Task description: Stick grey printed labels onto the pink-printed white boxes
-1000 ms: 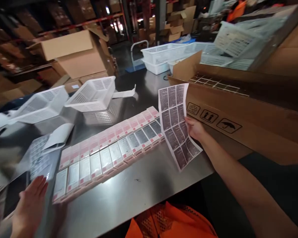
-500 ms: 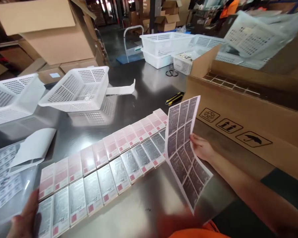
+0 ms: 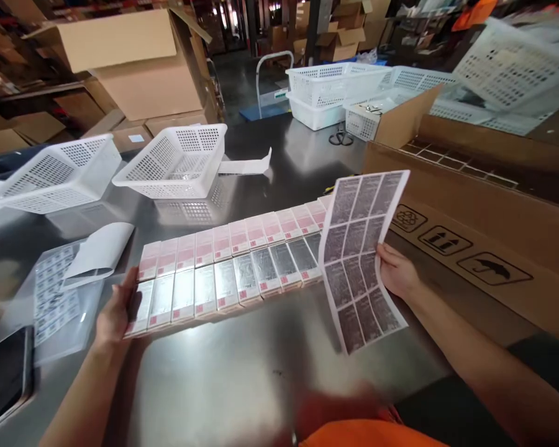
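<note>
A long row of small pink-and-white boxes (image 3: pixel 233 264) lies side by side on the steel table (image 3: pixel 242 372). My left hand (image 3: pixel 114 310) presses flat against the left end of the row, fingers on the end box. My right hand (image 3: pixel 397 272) holds a sheet of dark printed labels (image 3: pixel 361 254) upright by its right edge, just past the right end of the row.
Two white perforated baskets (image 3: pixel 174 162) (image 3: pixel 51 174) sit behind the row, with more baskets (image 3: pixel 335 93) at the far end. A long open cardboard carton (image 3: pixel 470 205) lies along the right. A curled backing sheet (image 3: pixel 97 253), a plastic sleeve of labels (image 3: pixel 51 301) and a dark phone (image 3: pixel 2 375) lie at left. Scissors (image 3: pixel 341 136) lie far back.
My left hand has come up against the left end of the box row, which now lies straighter. My right hand has kept hold of the label sheet. The view has shifted.
</note>
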Available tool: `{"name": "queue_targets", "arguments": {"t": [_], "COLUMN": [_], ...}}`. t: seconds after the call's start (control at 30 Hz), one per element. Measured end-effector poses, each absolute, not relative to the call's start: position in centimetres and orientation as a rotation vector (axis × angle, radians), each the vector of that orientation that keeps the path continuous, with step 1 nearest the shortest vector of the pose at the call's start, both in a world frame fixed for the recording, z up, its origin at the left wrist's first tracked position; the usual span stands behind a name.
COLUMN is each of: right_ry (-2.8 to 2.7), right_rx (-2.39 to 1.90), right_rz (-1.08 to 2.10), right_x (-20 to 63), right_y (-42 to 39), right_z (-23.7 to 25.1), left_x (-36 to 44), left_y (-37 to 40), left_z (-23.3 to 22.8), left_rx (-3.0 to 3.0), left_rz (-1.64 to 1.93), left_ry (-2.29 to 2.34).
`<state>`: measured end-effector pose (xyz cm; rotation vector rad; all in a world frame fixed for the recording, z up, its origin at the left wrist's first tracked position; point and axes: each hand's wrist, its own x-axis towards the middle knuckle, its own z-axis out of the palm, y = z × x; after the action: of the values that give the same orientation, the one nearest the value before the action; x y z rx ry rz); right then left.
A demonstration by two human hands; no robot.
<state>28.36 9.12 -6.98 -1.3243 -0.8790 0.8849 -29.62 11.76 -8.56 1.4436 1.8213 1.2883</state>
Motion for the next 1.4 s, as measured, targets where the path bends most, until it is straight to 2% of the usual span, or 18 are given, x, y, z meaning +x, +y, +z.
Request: {"name": "queue_targets", "arguments": {"t": [0.2, 0.27, 0.33, 0.47, 0.6, 0.8, 0.87, 0.97, 1.03, 1.17, 1.27, 1.4], "right_ry": [-1.143, -1.177, -1.178, -1.184, -1.222, -1.449, -1.766, -2.152, -2.281, -2.614, -2.638, -2.519], "right_rx": [-1.428, -1.468, -1.488, -1.451, -1.395, -1.407, -1.481, -1.456, -1.322, -0.988, -0.898, -1.060], "right_rz": [0.621, 0.538, 0.548, 0.662, 0.761, 0.887, 0.715, 0.123, -0.128, -0.136, -0.109, -0.152], "right_x": [27.7, 27.1, 26.1, 22.8, 18.8, 14.8, 14.5, 14.5, 14.8, 15.1, 14.6, 13.9], "right_y": [7.6, 6.3, 5.1, 3.8, 3.2, -0.9, -2.5, -3.6, -3.5, -1.7, -0.1, 0.9], "right_z": [-5.0, -4.6, -4.7, -5.8, -6.8, -7.2, -7.0, -6.7, -6.6, -7.1, -8.1, -8.5], "left_x": [-30.2, -28.7, -25.7, -16.7, -9.8, -8.4, -9.1, -9.8, -9.8, -9.4, -10.6, -15.7], "left_y": [11.1, 10.0, 8.2, 3.9, 1.1, -1.5, -2.0, -2.2, -2.0, -1.1, -0.6, -0.9], "left_z": [-6.6, -4.7, -2.6, -0.5, -2.1, -4.9, -5.7, -6.8, -7.0, -6.1, -4.8, -3.4], "left_rx": [1.740, 2.037, 2.535, 2.876, 2.996, 2.942, 2.906, 2.843, 2.817, 2.915, 3.043, 2.873], "left_rz": [1.365, 1.430, 1.453, 1.145, 0.786, 0.505, 0.407, 0.287, 0.265, 0.314, 0.366, 0.517], "left_ry": [2.108, 2.122, 1.946, 1.376, 1.010, 1.181, 1.217, 1.208, 1.177, 1.056, 1.079, 1.541]}}
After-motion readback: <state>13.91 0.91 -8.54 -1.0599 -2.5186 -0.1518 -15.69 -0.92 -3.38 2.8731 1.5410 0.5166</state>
